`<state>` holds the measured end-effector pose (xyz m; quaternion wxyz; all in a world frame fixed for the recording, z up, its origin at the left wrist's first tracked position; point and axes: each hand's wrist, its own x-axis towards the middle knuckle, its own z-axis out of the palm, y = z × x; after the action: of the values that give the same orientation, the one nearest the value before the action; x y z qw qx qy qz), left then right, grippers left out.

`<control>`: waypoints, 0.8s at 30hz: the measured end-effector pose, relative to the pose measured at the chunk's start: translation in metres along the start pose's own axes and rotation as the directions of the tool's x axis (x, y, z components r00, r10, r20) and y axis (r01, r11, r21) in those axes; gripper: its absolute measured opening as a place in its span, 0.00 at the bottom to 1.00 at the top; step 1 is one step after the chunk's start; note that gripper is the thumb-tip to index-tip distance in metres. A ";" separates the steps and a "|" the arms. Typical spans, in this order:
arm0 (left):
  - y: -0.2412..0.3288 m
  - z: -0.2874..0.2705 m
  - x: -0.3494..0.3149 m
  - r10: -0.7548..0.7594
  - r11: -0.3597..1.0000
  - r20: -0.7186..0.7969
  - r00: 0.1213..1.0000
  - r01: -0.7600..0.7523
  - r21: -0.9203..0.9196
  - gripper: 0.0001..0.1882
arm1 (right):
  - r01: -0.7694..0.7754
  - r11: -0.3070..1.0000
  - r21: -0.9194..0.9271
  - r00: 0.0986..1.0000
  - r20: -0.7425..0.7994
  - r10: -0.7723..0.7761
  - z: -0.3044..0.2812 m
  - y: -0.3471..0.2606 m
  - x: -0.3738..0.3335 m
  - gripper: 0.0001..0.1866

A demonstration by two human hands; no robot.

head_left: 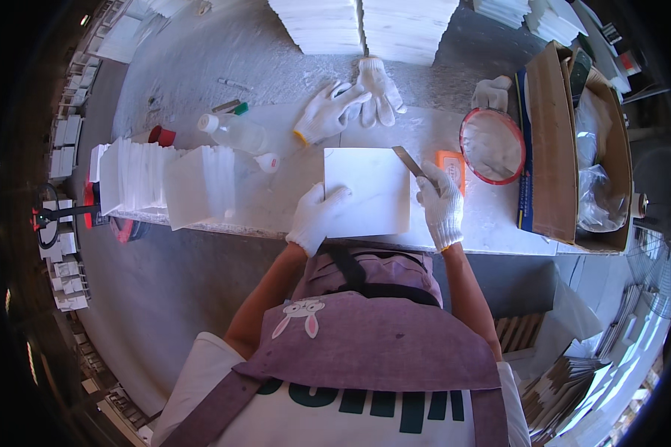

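Observation:
A square white tile (367, 192) lies near the bench's front edge, straight in front of me. My left hand (317, 216), in a white knit glove, grips the tile's left edge with the thumb on its face. In my right hand (441, 205), gloved too, is a flat, narrow, grey-brown metal blade (408, 161). Its end reaches to the tile's upper right corner; whether it touches cannot be told. Close beside the right hand lies an orange box (452, 167). Past it, a red-rimmed round dish (492, 146) holds white material.
Stacked white tiles (164, 179) stand at the bench's left, and taller stacks (365, 26) at the back. Spare gloves (350, 100), a clear bottle (231, 132) and a red cup (161, 135) lie beyond the tile. A cardboard box (566, 149) with plastic bags stands right.

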<state>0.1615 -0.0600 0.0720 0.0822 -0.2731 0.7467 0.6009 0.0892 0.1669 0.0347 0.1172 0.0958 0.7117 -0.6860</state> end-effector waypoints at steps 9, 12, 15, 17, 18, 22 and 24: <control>0.018 0.000 -0.009 0.129 0.666 -0.171 0.977 0.042 0.745 0.25 | 0.387 0.784 -0.486 0.915 0.309 -0.260 -0.003 -0.006 0.036 0.18; 0.011 -0.004 -0.010 0.348 0.650 -0.227 0.909 -0.059 0.758 0.25 | 0.485 0.667 -0.565 0.872 0.366 -0.324 -0.004 -0.013 0.033 0.18; 0.014 -0.008 -0.013 0.548 0.560 -0.088 0.832 -0.286 0.778 0.26 | 0.532 0.606 -0.591 0.846 0.408 -0.345 -0.002 -0.013 0.037 0.18; 0.007 0.004 -0.017 0.725 0.302 0.169 0.668 -0.529 0.793 0.28 | 0.554 0.590 -0.587 0.831 0.432 -0.351 -0.002 -0.017 0.037 0.18; 0.011 0.012 -0.021 0.749 0.236 0.276 0.602 -0.632 0.738 0.30 | 0.566 0.581 -0.585 0.823 0.444 -0.355 -0.002 -0.018 0.038 0.19; -0.016 0.037 -0.013 0.693 0.194 0.440 0.571 -0.736 0.649 0.28 | 0.546 0.577 -0.608 0.834 0.460 -0.305 -0.001 -0.020 0.039 0.20; -0.023 0.041 -0.008 0.723 0.181 0.421 0.548 -0.738 0.650 0.27 | 0.563 0.548 -0.619 0.824 0.470 -0.316 0.006 -0.025 0.042 0.20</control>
<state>0.1718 -0.0219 0.0456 -0.0988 0.1856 0.9603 0.1832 0.0421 0.1593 0.0462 0.0753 -0.2502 0.8987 -0.3524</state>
